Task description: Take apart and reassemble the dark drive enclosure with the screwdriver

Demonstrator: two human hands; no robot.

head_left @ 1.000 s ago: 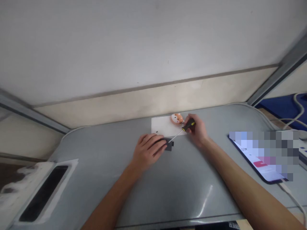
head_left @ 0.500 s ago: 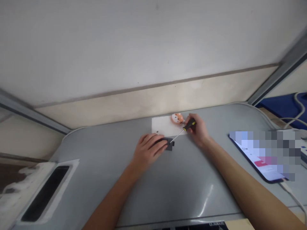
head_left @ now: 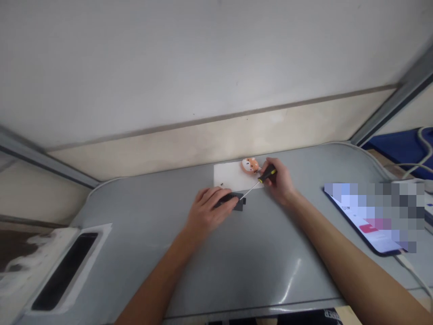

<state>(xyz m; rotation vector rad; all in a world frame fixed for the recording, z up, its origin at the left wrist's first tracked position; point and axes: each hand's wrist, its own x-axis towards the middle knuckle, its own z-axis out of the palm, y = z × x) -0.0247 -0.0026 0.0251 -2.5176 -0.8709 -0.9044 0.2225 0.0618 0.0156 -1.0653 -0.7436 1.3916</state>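
My right hand point(head_left: 278, 180) is closed round the black and yellow handle of a screwdriver point(head_left: 267, 173). Its thin metal shaft slants down to the left, with the tip at a small dark grey plastic part point(head_left: 238, 205). Fingers of my left hand point(head_left: 211, 206) lie over that part and hold it against the table, covering its left side. Just behind is a white sheet of paper point(head_left: 227, 174) with tiny dark bits, perhaps screws point(head_left: 222, 184), on it. An orange and white animal-faced case point(head_left: 249, 165) sits at the sheet's back, close to my right hand.
A lit smartphone point(head_left: 363, 225) on a charging cable point(head_left: 411, 267) lies at the right. To the left is a dark slot in a white frame point(head_left: 66, 271). A pale wall panel point(head_left: 203, 135) closes off the table's back. Dark printed packaging point(head_left: 304, 318) shows at the front edge.
The view has shifted very slightly. My left fingers have moved a little to the right over the grey part, near the screwdriver tip. The right hand keeps its hold.
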